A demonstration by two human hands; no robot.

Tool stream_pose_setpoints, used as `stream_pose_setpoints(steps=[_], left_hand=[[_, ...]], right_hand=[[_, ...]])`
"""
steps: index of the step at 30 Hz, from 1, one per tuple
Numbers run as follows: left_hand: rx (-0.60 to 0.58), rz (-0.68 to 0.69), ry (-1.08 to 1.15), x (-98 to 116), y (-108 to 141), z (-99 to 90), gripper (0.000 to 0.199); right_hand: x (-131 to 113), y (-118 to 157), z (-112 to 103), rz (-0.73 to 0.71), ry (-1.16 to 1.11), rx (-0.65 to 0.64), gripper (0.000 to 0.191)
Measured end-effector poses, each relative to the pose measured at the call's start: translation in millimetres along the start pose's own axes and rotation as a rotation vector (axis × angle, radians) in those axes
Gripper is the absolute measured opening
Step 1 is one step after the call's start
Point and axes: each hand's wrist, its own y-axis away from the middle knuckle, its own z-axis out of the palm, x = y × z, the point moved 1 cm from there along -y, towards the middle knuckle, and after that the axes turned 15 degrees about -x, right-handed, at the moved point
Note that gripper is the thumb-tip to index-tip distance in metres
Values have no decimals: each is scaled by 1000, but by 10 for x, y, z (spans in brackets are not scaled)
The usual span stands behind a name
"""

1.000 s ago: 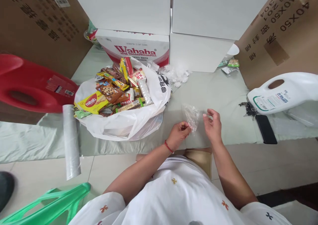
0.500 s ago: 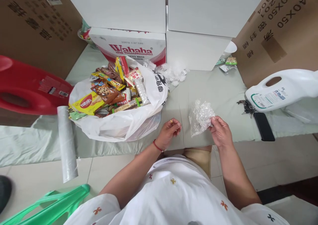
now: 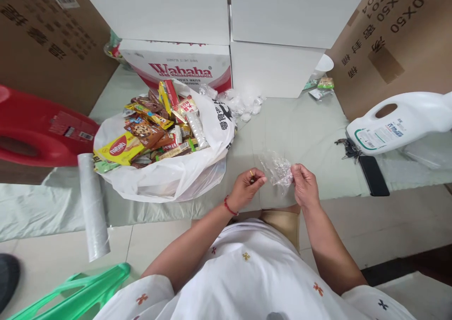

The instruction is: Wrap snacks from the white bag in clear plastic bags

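Near the front edge of the table (image 3: pixel 293 127), the right hand (image 3: pixel 305 184) pinches a crinkly clear bag (image 3: pixel 280 172) between thumb and fingers. The left hand (image 3: pixel 247 188) has curled fingers just beside the clear bag; I can't tell if it grips any of it. So the clear bag is between the two hands. To the left sits a big white bag (image 3: pixel 169 183) full of snacks (image 3: pixel 151 134). To the right lie a black phone (image 3: pixel 373 175) and keys (image 3: pixel 349 149), close to a white jug (image 3: pixel 384 132). Farther back is a Wahaha box (image 3: pixel 181 61).

Draped table (image 3: pixel 289 122) with snack bag (image 3: pixel 169 184)
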Motion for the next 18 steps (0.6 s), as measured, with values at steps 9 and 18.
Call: stream_pose_setpoints(steps=[9,18], left_hand=[[30,37,-223,7,-49,236,30],[-5,186,166,-120,121,-150,26]], right_hand=[[-57,20,170,-48,104,-75,46],[23,-90,-96,-36,-191,131,48]])
